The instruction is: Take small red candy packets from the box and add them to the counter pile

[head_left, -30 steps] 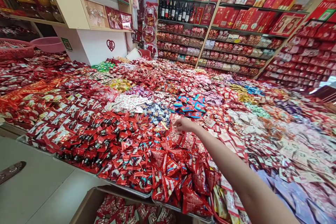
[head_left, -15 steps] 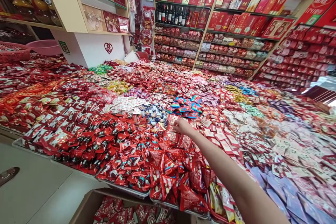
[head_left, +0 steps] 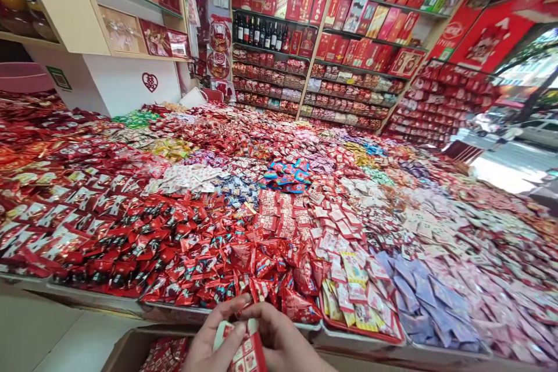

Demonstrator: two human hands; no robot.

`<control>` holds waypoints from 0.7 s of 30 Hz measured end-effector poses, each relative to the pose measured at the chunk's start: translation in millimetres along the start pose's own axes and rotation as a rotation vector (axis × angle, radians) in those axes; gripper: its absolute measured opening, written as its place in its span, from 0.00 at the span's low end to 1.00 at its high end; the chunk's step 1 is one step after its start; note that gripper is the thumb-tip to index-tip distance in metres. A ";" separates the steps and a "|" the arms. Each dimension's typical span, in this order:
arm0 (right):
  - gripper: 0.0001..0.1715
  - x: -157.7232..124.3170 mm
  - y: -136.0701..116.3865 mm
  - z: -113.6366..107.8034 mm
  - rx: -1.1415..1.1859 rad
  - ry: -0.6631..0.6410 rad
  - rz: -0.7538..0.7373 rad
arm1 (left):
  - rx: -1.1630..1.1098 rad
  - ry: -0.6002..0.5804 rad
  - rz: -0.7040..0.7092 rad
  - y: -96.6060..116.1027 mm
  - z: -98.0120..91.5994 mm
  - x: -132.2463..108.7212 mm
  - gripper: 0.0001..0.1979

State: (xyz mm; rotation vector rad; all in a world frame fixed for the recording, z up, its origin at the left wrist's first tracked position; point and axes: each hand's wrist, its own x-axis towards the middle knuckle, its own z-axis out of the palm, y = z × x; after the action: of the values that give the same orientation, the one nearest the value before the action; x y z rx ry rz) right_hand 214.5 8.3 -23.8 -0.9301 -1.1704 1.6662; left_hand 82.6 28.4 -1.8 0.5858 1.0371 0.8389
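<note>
Candy fills nearly the whole view: a broad display table (head_left: pixel 392 342) heaped with wrapped sweets, mostly red, running from the near edge to the far wall. Shelving (head_left: pixel 349 70) at twelve to two o'clock carries red gift boxes, with a row of dark bottles (head_left: pixel 257 32) at about twelve. A pale cabinet (head_left: pixel 108 78) stands at ten o'clock, a red heart mark on its white face. Within the spread, black-and-red wrappers (head_left: pixel 126 238) lie at nine o'clock, lilac packets (head_left: pixel 418 296) at four, and a small blue-and-red pile (head_left: pixel 285 171) sits near the centre, just above a patch of flat red square packets (head_left: pixel 279 212). An open cardboard box (head_left: pixel 131 349) at seven o'clock, below the table edge, holds more red packets.

At six o'clock, the left hand (head_left: pixel 211 343) and right hand (head_left: pixel 288 346) meet close together over a small stack of red-and-white packets (head_left: pixel 244 354). Both hands' fingers curl inward and pinch the stack between them, thumbs and fingertips pressed on its top.
</note>
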 end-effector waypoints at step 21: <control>0.09 -27.9 -19.5 6.7 0.070 0.497 -0.156 | 0.128 -0.228 0.023 12.2 21.1 -16.4 0.11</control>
State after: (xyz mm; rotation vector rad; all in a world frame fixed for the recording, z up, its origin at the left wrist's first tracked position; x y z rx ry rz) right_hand 222.4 -16.4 -0.8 -1.0984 -0.8173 1.2460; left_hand 93.8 21.0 24.4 0.7847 0.8807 0.7103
